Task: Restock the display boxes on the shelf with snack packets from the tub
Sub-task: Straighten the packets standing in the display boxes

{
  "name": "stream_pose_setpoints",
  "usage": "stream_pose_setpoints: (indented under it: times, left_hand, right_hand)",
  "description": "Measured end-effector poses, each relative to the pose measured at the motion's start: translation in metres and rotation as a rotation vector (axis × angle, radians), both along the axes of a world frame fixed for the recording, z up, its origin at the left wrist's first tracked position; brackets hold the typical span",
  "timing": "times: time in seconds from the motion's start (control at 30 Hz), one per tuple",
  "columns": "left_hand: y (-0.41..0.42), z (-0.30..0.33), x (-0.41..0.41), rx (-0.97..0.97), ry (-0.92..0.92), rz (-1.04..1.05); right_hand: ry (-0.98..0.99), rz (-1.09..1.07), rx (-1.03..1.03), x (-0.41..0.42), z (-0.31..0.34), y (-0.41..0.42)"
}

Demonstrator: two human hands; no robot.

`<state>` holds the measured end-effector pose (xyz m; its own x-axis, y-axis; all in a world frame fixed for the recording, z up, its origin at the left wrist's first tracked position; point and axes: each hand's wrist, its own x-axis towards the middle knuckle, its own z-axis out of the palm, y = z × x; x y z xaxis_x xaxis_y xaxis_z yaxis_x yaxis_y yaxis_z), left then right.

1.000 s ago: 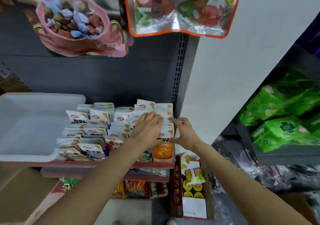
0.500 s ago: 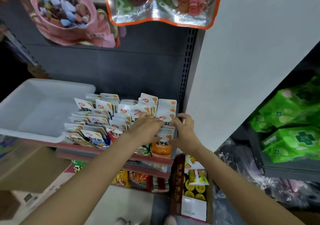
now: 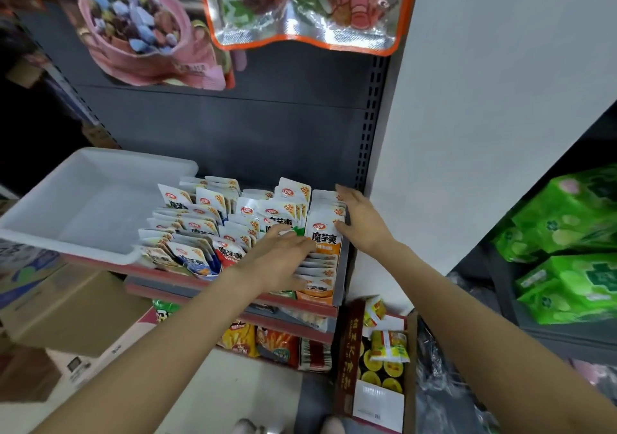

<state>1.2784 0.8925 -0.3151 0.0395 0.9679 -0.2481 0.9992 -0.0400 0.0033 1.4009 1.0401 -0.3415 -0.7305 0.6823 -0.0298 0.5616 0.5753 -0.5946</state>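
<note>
Left hand [image 3: 283, 253] flat on packets [image 3: 325, 238], squaring row; right hand [image 3: 362, 223], fingers straight, braces far side of display box [image 3: 344, 266].

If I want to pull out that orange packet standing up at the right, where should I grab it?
Pinch the orange packet by its white top edge, from above. It stands upright, packed tight between its neighbours, so probably only the top is free. The right hand rests against that row's right side.

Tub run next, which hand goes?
Left, probably. The left hand lies nearer the white plastic tub at left; the right hand presses flat against the orange packet row, steadying it.
</note>
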Motion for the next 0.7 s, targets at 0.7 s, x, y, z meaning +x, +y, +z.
stream_pose_setpoints:
  times: [0.7]
  left_hand:
    - [-0.024, -0.007, 0.016, 0.164, 0.047, -0.019]
  right_hand:
    - [-0.131, 0.266, -0.023, 0.022, 0.000, -0.025]
